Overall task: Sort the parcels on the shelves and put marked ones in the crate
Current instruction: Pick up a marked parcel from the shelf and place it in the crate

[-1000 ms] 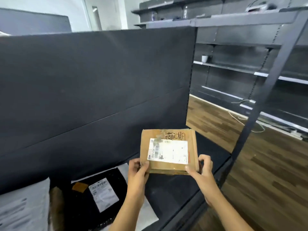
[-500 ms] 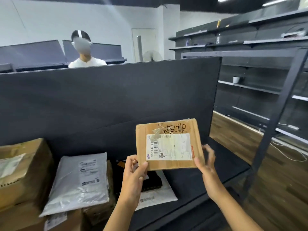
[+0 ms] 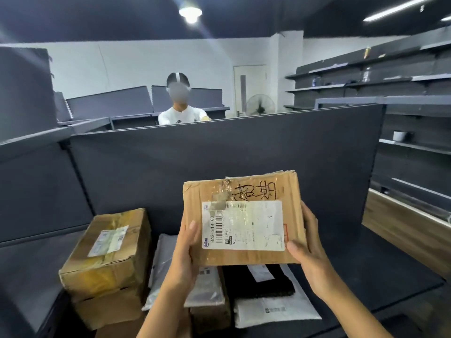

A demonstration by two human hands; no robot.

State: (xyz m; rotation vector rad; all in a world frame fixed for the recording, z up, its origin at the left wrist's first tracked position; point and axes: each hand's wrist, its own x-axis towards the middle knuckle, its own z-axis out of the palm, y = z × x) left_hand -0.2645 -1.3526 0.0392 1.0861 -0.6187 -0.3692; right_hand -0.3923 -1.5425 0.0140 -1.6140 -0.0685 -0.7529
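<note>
A flat brown cardboard parcel (image 3: 246, 186) with a white shipping label and black handwritten characters near its top edge is held up over the shelf. My left hand (image 3: 186, 252) grips its left edge, thumb on the front. On the lower right corner sits my right hand (image 3: 308, 252), gripping it. Below on the dark shelf (image 3: 380, 272) lie a taped brown box (image 3: 109, 250) stacked on another box, a grey plastic mailer (image 3: 161, 262), a black parcel (image 3: 258, 284) and a white mailer (image 3: 275, 311). No crate is in view.
A dark back panel (image 3: 219, 157) rises behind the shelf. Beyond it stands a person in a white shirt (image 3: 180, 114). Dark racks (image 3: 412, 147) line the right side over a wooden floor (image 3: 402, 225). A fan (image 3: 260, 104) stands by a door.
Both hands have raised the marked parcel higher and closer to me. The view has tilted up, bringing the person behind the panel and the stacked boxes at left into sight.
</note>
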